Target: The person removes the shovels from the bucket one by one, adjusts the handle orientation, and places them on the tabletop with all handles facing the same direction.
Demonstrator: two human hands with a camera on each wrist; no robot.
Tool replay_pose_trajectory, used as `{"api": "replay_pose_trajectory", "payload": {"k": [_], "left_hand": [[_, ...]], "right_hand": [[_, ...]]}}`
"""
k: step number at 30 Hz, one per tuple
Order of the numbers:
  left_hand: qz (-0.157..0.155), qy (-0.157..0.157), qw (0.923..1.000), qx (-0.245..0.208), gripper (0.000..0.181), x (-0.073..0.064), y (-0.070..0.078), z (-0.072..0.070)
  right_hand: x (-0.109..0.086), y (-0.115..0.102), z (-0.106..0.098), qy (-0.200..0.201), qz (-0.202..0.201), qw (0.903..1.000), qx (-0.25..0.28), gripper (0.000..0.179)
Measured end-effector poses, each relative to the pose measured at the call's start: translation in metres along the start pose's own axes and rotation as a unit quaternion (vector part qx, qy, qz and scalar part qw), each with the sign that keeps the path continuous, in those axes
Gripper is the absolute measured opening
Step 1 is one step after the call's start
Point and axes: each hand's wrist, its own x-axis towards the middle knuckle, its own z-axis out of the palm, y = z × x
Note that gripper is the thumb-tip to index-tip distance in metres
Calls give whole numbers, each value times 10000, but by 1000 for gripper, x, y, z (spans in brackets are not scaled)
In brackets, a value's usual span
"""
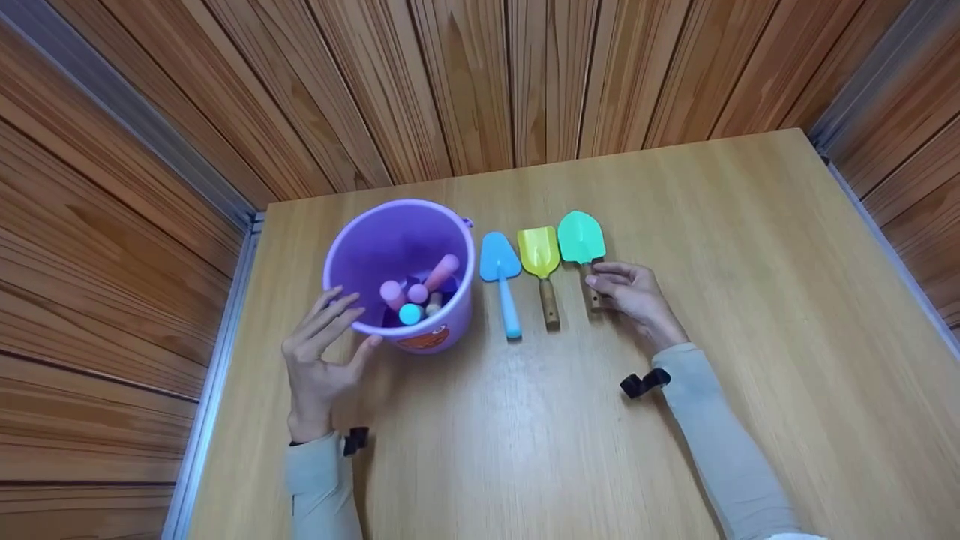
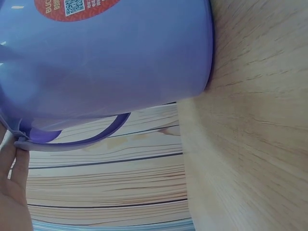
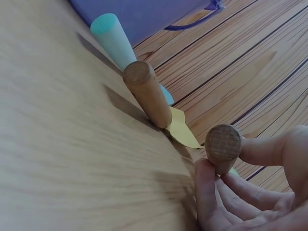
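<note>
My left hand (image 1: 319,360) is at the near-left rim of a purple bucket (image 1: 454,330), its fingers spread and fairly straight. In the left wrist view, its fingertips touch the joint where the bucket's purple handle (image 2: 91,139) meets the rim. My right hand (image 1: 637,300) pinches the wooden handle of a green trowel (image 1: 581,236) between thumb and fingers. Left of that trowel lies a yellow shovel (image 1: 538,251) with a wooden handle. A blue trowel (image 1: 499,259) lies between the yellow one and the bucket.
Inside the bucket are several handled things, among them a pink handle (image 1: 442,271) and a turquoise-ended one (image 1: 410,313). The wooden table (image 1: 517,450) meets plank walls (image 1: 480,82) at the back and sides. Black wrist straps (image 1: 645,382) sit on the sleeves.
</note>
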Motion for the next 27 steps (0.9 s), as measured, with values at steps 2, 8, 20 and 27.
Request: {"api": "replay_pose_trajectory", "payload": {"k": [2, 8, 20, 27], "left_hand": [[39, -2, 10000, 27, 53, 0, -1, 0], [-26, -43, 10000, -28, 52, 0, -1, 0], [-80, -81, 9999, -42, 52, 1, 2, -1], [-108, -85, 9999, -96, 46, 0, 1, -2]], "right_hand": [[1, 1, 0, 3, 50, 10000, 65, 55], [3, 3, -2, -12, 128, 9998, 163, 55], [3, 4, -3, 2, 84, 9998, 156, 55], [-1, 5, 0, 154, -171, 9987, -463, 49]]}}
